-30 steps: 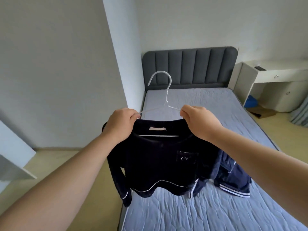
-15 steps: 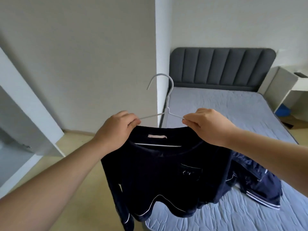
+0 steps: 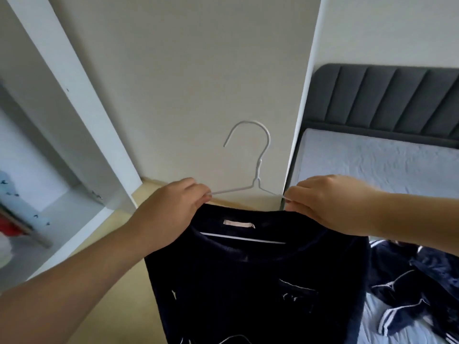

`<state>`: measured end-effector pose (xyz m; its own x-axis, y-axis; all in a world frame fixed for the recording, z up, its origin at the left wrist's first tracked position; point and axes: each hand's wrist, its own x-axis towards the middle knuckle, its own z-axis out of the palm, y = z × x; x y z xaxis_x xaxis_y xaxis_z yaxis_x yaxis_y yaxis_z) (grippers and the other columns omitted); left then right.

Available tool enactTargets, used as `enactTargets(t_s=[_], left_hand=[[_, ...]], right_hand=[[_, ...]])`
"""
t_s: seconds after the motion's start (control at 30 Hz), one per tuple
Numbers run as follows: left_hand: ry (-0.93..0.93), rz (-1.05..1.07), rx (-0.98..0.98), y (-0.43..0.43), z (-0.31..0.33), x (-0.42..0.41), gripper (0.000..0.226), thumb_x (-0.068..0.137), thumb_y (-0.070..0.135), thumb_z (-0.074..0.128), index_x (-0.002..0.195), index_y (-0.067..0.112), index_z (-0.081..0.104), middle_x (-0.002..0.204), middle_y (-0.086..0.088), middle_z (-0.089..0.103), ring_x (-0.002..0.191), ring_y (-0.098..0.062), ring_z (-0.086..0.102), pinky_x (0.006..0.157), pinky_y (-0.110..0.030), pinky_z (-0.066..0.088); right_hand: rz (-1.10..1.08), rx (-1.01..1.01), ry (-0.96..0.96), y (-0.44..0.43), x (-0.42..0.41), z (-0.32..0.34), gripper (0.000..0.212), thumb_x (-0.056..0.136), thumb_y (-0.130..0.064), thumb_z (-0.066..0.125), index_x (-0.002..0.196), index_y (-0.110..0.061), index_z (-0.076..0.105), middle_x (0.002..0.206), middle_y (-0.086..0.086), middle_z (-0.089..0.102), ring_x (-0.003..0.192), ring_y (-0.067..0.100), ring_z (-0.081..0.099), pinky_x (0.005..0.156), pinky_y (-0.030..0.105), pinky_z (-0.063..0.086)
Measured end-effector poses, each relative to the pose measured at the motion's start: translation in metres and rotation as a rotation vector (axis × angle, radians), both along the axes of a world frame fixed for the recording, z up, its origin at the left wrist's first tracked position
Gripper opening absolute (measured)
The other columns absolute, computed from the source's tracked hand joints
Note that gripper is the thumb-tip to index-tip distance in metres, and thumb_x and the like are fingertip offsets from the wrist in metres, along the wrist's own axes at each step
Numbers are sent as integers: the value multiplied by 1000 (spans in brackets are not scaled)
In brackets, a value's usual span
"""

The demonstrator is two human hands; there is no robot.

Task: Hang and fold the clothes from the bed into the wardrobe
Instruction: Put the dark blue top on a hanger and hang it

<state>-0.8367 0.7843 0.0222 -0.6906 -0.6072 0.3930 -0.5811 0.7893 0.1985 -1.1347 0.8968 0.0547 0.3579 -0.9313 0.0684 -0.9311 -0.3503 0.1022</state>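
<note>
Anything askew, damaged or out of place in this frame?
Nothing looks damaged. The dark top sits squarely on the white hanger, gripped at the shoulders by the left hand and right hand. Only a second dark garment lies crumpled on the bed, not yet put away.

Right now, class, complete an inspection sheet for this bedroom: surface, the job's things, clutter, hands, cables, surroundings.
Surface: bed with a pale blue, wrinkled mattress cover.
Job's things: dark top threaded on a white hanger, held in the air with its hook free; a second dark garment with white stripes lies crumpled on the bed.
Clutter: red and pale items inside the wardrobe, too blurred to identify.
Hands: left hand and right hand each pinch one shoulder of the hanger at the top's neckline.
Cables: nothing seen.
Surroundings: open white wardrobe on the left, grey headboard, yellowish floor.
</note>
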Motion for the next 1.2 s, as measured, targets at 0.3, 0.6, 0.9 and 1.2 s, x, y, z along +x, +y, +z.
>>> enactTargets(t_s=[0.3, 0.6, 0.9, 1.2], left_hand=[[-51, 218, -60, -131, -14, 81, 33, 104, 33, 43, 98, 16, 71, 85, 9, 60, 71, -10, 53, 62, -23, 47], [94, 596, 46, -233, -23, 165, 30, 103, 20, 49, 128, 21, 65, 120, 8, 66, 112, -11, 57, 98, -25, 41], [516, 845, 110, -370, -33, 271, 30, 102, 39, 48, 87, 30, 72, 77, 18, 69, 70, 6, 62, 61, -7, 40], [476, 936, 247, -553, -37, 417, 31, 104, 34, 43, 80, 35, 62, 80, 17, 65, 77, 2, 60, 67, -8, 38]], right_hand=[[249, -71, -186, -173, 68, -16, 42, 101, -47, 30, 103, -22, 63, 83, -6, 59, 72, 20, 59, 65, 35, 51], [342, -76, -508, -340, 199, -41, 36, 101, -40, 38, 86, -16, 61, 71, -6, 55, 59, 22, 53, 54, 39, 48], [325, -25, -330, -493, 384, -63, 28, 104, -36, 38, 78, -26, 36, 67, -10, 38, 52, 6, 38, 46, 23, 23], [248, 159, -516, -654, 541, -76, 40, 101, -55, 30, 112, -27, 57, 98, -9, 55, 86, 10, 58, 77, 26, 52]])
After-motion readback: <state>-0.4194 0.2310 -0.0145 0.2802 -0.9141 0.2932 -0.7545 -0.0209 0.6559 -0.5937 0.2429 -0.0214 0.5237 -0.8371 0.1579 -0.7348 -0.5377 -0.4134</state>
